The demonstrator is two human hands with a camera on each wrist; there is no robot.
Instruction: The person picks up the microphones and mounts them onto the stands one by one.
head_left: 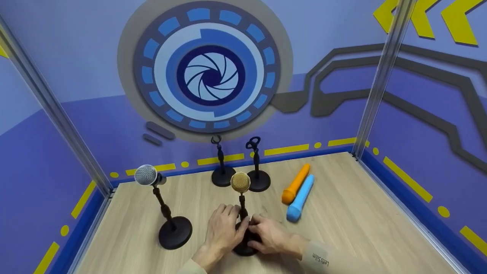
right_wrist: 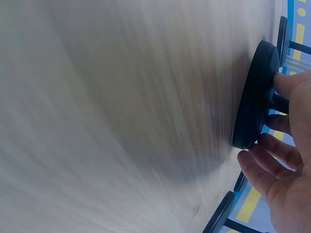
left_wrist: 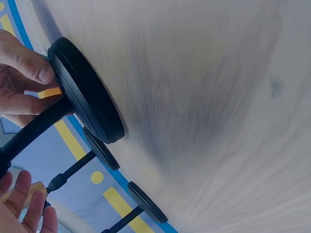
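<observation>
A black microphone stand [head_left: 242, 249] bearing a gold-headed microphone [head_left: 240, 182] stands upright between my hands. Close to the pole is my left hand [head_left: 223, 230], its fingers extended along the left side and its thumb beside the pole. From the right, my right hand [head_left: 272, 234] holds the stand low down. In the right wrist view its thumb [right_wrist: 286, 82] lies on the rim of the round base [right_wrist: 255, 97], with the other fingers around the lower pole. The left wrist view shows the same base [left_wrist: 87, 92] resting on the table.
To the left stands another stand [head_left: 175, 233] with a silver-headed microphone [head_left: 146, 175]. Two stands with bare clips [head_left: 223, 177] [head_left: 258, 180] are at the back wall. Orange [head_left: 296, 184] and blue [head_left: 300, 198] microphones lie to the right on the wooden table [head_left: 342, 213].
</observation>
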